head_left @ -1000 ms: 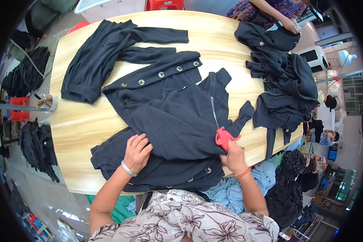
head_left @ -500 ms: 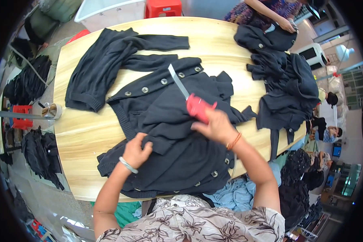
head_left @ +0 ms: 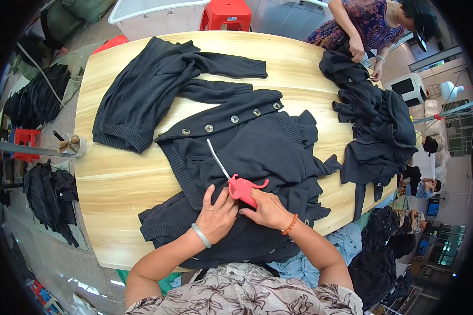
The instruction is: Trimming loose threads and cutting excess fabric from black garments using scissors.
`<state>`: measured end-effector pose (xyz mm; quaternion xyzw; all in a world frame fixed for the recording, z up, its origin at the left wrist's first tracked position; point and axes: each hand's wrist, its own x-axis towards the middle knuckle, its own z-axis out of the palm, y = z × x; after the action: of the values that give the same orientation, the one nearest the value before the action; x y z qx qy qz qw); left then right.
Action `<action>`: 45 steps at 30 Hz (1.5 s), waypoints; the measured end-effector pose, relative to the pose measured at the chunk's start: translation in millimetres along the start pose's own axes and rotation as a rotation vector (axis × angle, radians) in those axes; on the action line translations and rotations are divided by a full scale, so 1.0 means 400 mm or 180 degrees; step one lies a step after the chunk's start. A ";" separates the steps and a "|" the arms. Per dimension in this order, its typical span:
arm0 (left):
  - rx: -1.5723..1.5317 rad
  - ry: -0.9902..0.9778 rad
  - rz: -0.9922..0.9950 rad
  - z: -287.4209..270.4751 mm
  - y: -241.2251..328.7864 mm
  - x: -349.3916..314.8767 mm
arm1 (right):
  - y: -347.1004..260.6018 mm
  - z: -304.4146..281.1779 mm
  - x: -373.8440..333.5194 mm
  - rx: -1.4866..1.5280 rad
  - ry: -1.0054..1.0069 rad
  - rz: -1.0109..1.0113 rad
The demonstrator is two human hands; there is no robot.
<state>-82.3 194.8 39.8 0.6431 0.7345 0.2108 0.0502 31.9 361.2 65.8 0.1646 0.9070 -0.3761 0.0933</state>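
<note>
My right hand (head_left: 269,210) is wrapped round the handle of a red air blow gun (head_left: 241,190). Its thin metal nozzle points up and left over a dark knitted cardigan (head_left: 236,149). The cardigan lies in folds in front of me, with a row of large buttons along its far band. Flat on the cloth rests my left hand (head_left: 216,216), fingers stretched forward, just left of the gun's handle. More dark knit, also with ribbed edges, is bunched beneath both hands and reaches the table's near edge.
Another dark knit garment (head_left: 142,94) lies at the far left of the wooden table (head_left: 126,194). On the right sits a pile of dark buttoned garments (head_left: 376,121), handled by a co-worker (head_left: 373,26). A red stool (head_left: 225,16) and white bin (head_left: 160,18) stand beyond.
My right hand has drawn the blow gun nearer and to the left. My left hand has moved right, from a curled grip to lying on the cloth. The co-worker's hands have shifted.
</note>
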 end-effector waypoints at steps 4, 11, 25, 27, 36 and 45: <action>-0.0071 0.0179 0.0211 0.005 -0.002 0.027 | -0.003 -0.019 -0.014 0.0824 0.0139 -0.0190; -0.2154 0.1091 -0.0875 -0.078 0.032 0.067 | -0.049 -0.030 -0.012 0.0039 0.1087 0.0031; -0.2795 0.2235 -0.1333 -0.168 -0.013 -0.121 | 0.271 -0.244 -0.129 -0.1217 0.3417 0.0970; -0.2637 0.1874 -0.1547 -0.209 -0.012 -0.180 | 0.263 -0.282 -0.178 -0.1213 0.3418 0.0928; -0.3945 0.1189 -0.2228 -0.203 -0.011 -0.284 | 0.095 -0.449 -0.519 -0.0171 0.0278 0.0561; -0.3590 0.0700 -0.3139 -0.020 -0.112 -0.295 | 0.432 -0.366 -0.286 -0.0536 0.1115 0.1208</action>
<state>-106.6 75.3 7.0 0.0921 0.7186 0.5707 0.3865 195.1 553.9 89.1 0.3859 0.8904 -0.2410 0.0171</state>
